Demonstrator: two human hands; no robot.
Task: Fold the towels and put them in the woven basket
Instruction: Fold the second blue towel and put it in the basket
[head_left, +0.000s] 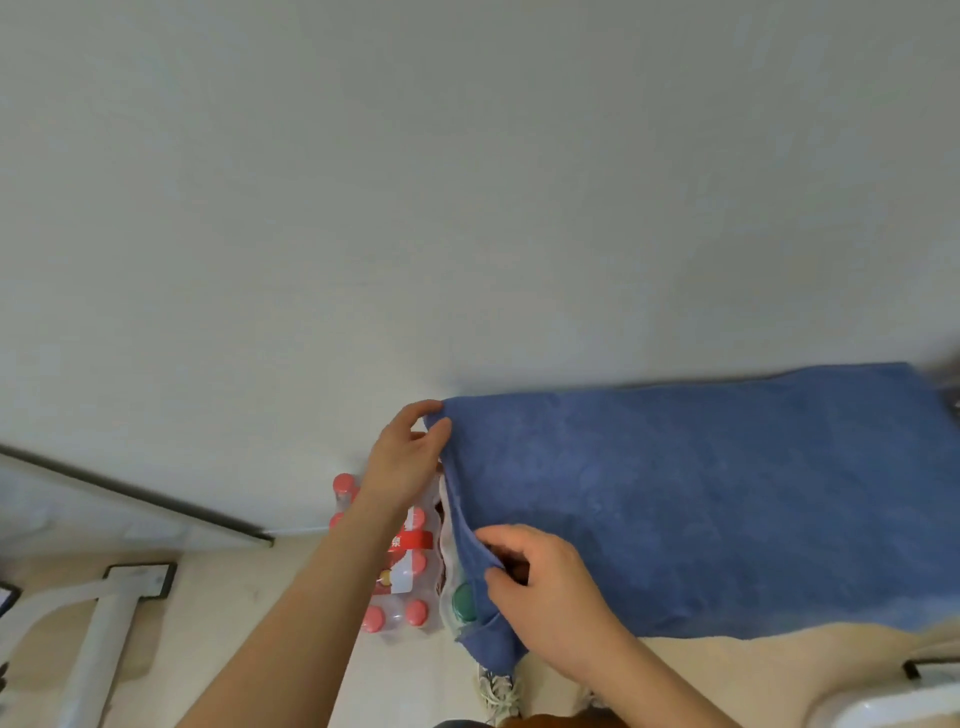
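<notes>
The folding looks barely begun. One blue towel (701, 499) is spread open in a single layer, filling the view from centre out toward 3 o'clock, with no crease made in it yet. No other towel and no woven basket are in sight, so every fold and the putting away appear to be left to do.

Both hands are clamped on the towel's short end, well apart from each other. The left hand (408, 462) pinches the far corner between thumb and fingertips at about 9 o'clock of the cloth. The right hand (545, 587), toward 7 o'clock of it, has its fingers curled round a bunched fold of the near edge, below which a loose tail of cloth hangs. Whether the rest of the towel lies on a table or is stretched in the air, I cannot tell; its far end at 3 o'clock is blurred.

The towel is a soft, matte terry with a fine nap, rectangular, limp where it droops. Under the hands at 6 o'clock stands a shrink-wrapped pack of bottles (400, 587), clear plastic with red caps, on a pale floor (727, 675). A smooth white wall (467, 182) fills 12 o'clock, and a white metal stand (98, 639) sits at 8 o'clock.
</notes>
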